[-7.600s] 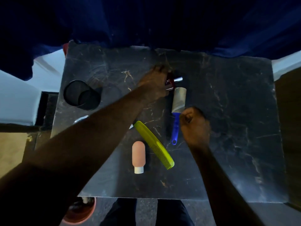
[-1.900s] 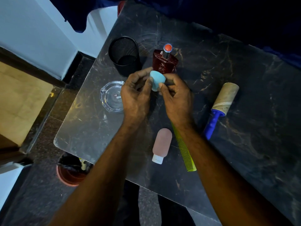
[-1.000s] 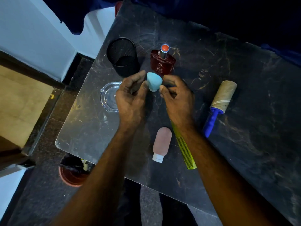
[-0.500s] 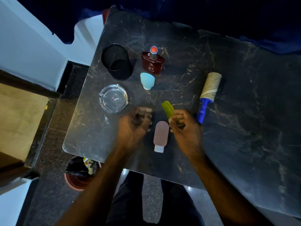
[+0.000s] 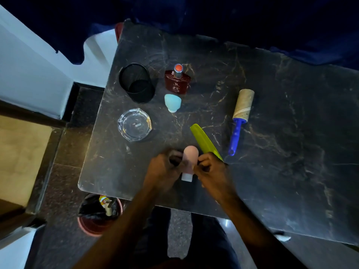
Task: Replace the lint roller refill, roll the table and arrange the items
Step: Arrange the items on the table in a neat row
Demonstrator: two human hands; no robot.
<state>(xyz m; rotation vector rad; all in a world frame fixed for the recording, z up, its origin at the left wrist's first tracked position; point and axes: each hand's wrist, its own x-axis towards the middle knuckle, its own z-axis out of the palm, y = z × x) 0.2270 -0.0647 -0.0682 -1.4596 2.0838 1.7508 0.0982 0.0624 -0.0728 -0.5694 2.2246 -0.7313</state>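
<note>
Grip: the left hand [image 5: 163, 169] curls its fingers [image 5: 175, 159] against one side of the pink bottle [image 5: 190, 160], and the right hand [image 5: 211, 171] curls its fingers [image 5: 203, 162] against the other. We read both as pinching it, though the left ones are blurred.
Bottle: it lies between our hands near the front edge of the table [image 5: 291, 152], rounded end pointing away and white cap [image 5: 186, 177] towards us.
Feel: we judge it light and soft-walled, so a hard squeeze would dent it or push out its contents. The matte skin should not slip.
Hold: we would take it round the middle of the body and stand it on the flat cap.
Beside: the comb [image 5: 204, 141] lies just right of the bottle, its near end under our right hand. It looks thin, stiff and light.
Farther: the lint roller [image 5: 240, 113] lies well apart to the right.
Row: the blue bottle [image 5: 172, 102], perfume bottle [image 5: 177, 82], mesh cup [image 5: 137, 82] and glass dish [image 5: 134, 124] stand at the far left. We judge the two glass pieces heavy and breakable.
</note>
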